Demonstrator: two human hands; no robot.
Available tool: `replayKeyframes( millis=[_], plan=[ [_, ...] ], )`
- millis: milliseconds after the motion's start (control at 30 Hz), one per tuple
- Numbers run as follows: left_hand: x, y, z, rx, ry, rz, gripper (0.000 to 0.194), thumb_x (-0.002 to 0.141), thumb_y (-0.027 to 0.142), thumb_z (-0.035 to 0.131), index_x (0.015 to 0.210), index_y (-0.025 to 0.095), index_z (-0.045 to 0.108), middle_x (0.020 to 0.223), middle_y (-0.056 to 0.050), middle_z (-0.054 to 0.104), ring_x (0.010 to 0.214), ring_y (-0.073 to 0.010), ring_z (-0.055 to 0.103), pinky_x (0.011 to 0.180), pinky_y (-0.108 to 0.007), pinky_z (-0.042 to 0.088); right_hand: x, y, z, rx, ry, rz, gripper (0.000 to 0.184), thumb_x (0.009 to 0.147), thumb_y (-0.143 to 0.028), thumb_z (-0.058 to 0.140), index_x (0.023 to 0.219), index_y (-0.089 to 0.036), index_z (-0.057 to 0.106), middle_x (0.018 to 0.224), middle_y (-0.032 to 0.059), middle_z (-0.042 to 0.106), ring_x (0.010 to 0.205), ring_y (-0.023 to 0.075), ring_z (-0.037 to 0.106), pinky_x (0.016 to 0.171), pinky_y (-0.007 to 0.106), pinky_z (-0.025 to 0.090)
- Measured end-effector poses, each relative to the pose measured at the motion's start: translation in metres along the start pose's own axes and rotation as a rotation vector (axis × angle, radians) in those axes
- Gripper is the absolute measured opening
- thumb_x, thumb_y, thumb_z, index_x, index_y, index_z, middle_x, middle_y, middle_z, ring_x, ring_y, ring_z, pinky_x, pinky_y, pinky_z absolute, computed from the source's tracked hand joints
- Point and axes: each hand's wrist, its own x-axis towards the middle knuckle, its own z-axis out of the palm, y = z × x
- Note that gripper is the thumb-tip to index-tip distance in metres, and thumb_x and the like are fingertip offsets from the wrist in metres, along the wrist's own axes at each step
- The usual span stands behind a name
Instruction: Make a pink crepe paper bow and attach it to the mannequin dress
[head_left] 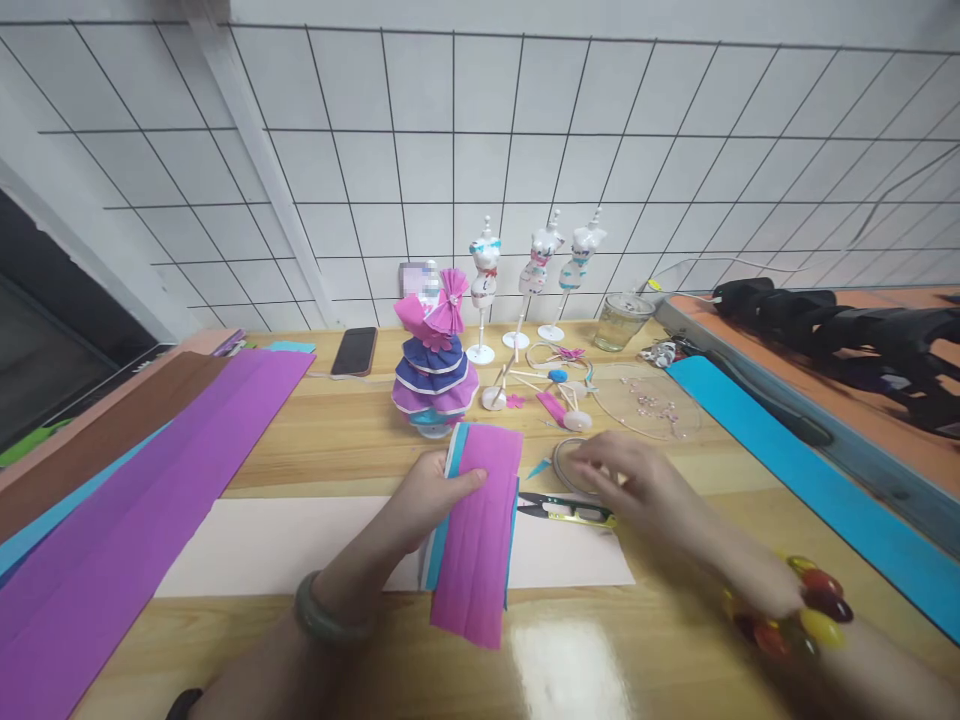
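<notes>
My left hand [439, 492] is closed on a folded strip of magenta crepe paper [480, 540], thumb on top. Blue and white layers show along the strip's edges. My right hand [637, 480], slightly blurred, has its fingers bent together at the right side of a roll of tape [571, 466] and hides part of it. Just below that hand lie thread snips [566, 510] with dark blades and a yellow part. A small blue scrap [538, 468] is left of the roll. Under the held paper lies a long pale pink paper strip [300, 540].
A small dress form in a ruffled paper dress [435, 370] stands behind my left hand, near several white dress forms [541, 255]. A glass [622, 322], a phone [355, 352] and stick pieces [517, 380] lie around. Purple paper [187, 480] runs left, blue paper [810, 490] right.
</notes>
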Motion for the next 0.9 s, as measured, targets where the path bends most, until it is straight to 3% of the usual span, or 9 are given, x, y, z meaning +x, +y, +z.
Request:
replayKeyframes(
  millis=[100,267,400,500,600,667,800,900],
  plan=[
    [0.0,0.0,0.001,-0.019,0.008,0.004,0.029,0.066,0.032,0.067,0.088,0.012,0.066,0.089,-0.009,0.069,0.079,-0.0231,0.063,0.072,-0.033,0.047,-0.017,-0.014,0.014,-0.172,-0.151,-0.174,0.024,0.09,-0.028,0.041,0.096,-0.021,0.063,0.088,0.0091,0.065,0.084,0.021,0.055,0.074,0.035,0.041],
    [0.001,-0.003,0.001,-0.075,-0.02,0.009,0.028,0.066,0.031,0.068,0.087,0.013,0.066,0.087,-0.008,0.069,0.079,-0.0228,0.063,0.073,-0.033,0.047,-0.026,-0.016,0.033,-0.445,-0.151,-0.264,0.028,0.091,-0.018,0.035,0.089,-0.016,0.063,0.08,0.0108,0.063,0.074,0.0196,0.055,0.069,0.034,0.039],
    [0.0,-0.004,0.001,-0.112,-0.036,0.004,0.029,0.066,0.03,0.068,0.09,0.013,0.066,0.093,-0.01,0.069,0.082,-0.0231,0.063,0.075,-0.034,0.047,-0.026,-0.013,0.032,-0.485,-0.169,-0.256,0.029,0.091,-0.015,0.033,0.089,-0.013,0.062,0.079,0.0115,0.063,0.071,0.0197,0.055,0.068,0.035,0.039],
    [0.0,-0.003,0.001,-0.138,-0.045,0.02,0.03,0.067,0.029,0.068,0.092,0.013,0.065,0.098,-0.01,0.067,0.085,-0.0232,0.062,0.077,-0.035,0.047,-0.027,-0.012,0.026,-0.314,-0.153,-0.084,0.03,0.091,-0.016,0.031,0.095,-0.014,0.06,0.081,0.0114,0.063,0.074,0.0209,0.056,0.068,0.035,0.041],
    [0.0,-0.002,0.0,-0.15,-0.051,0.024,0.032,0.066,0.029,0.069,0.093,0.012,0.065,0.099,-0.011,0.067,0.088,-0.0242,0.062,0.079,-0.035,0.046,-0.027,-0.015,0.021,0.0,-0.08,0.215,0.027,0.091,-0.025,0.032,0.099,-0.019,0.057,0.085,0.0088,0.062,0.075,0.0196,0.055,0.066,0.032,0.042],
    [-0.001,-0.001,0.0,-0.153,-0.05,0.018,0.034,0.065,0.029,0.069,0.094,0.012,0.064,0.101,-0.012,0.066,0.089,-0.0247,0.062,0.079,-0.035,0.047,-0.024,-0.017,0.018,0.246,-0.067,0.414,0.029,0.09,-0.037,0.034,0.095,-0.02,0.056,0.077,0.0051,0.058,0.065,0.0161,0.052,0.058,0.028,0.041],
    [-0.001,-0.001,0.0,-0.151,-0.053,0.013,0.034,0.066,0.029,0.069,0.095,0.012,0.064,0.102,-0.012,0.066,0.089,-0.0246,0.061,0.079,-0.035,0.047,-0.019,-0.023,0.015,0.677,-0.291,0.641,0.043,0.081,-0.057,0.043,0.086,-0.017,0.058,0.057,-0.0036,0.038,0.045,0.0076,0.034,0.04,0.021,0.025],
    [-0.002,-0.001,0.0,-0.147,-0.071,0.023,0.031,0.068,0.028,0.068,0.095,0.013,0.064,0.101,-0.011,0.066,0.087,-0.023,0.062,0.08,-0.035,0.046,-0.017,-0.025,0.013,0.897,-0.407,0.728,0.048,0.076,-0.059,0.05,0.092,-0.015,0.059,0.057,-0.0053,0.036,0.041,0.0044,0.027,0.036,0.02,0.017]
  ],
)
